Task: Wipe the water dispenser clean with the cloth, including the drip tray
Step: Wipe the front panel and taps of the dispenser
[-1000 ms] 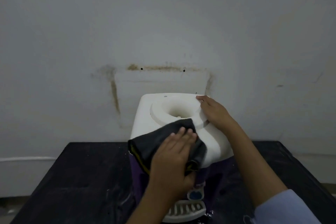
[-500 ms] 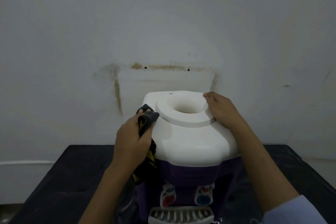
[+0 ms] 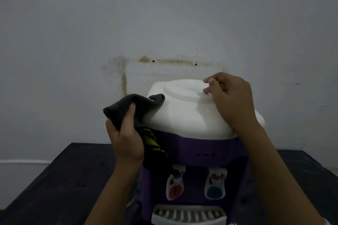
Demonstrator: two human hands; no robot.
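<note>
The left hand grips the cloth against the left shoulder of the water dispenser on the dark surface, the right hand rests loosely curled, empty, on its top, and the drip tray apparently awaits wiping.

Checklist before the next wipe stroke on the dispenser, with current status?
1. Cloth gripped by left hand: ok.
2. Cloth touching dispenser: ok, its upper end lies on the left shoulder of the white top.
3. Unit steadied: ok, right hand rests on the top's right side.
4. Drip tray seated at the base front: ok.
5. Drip tray wiped: cannot tell.
6. Cloth's hanging tail clear of red tap: cannot tell, too dim there.
</note>
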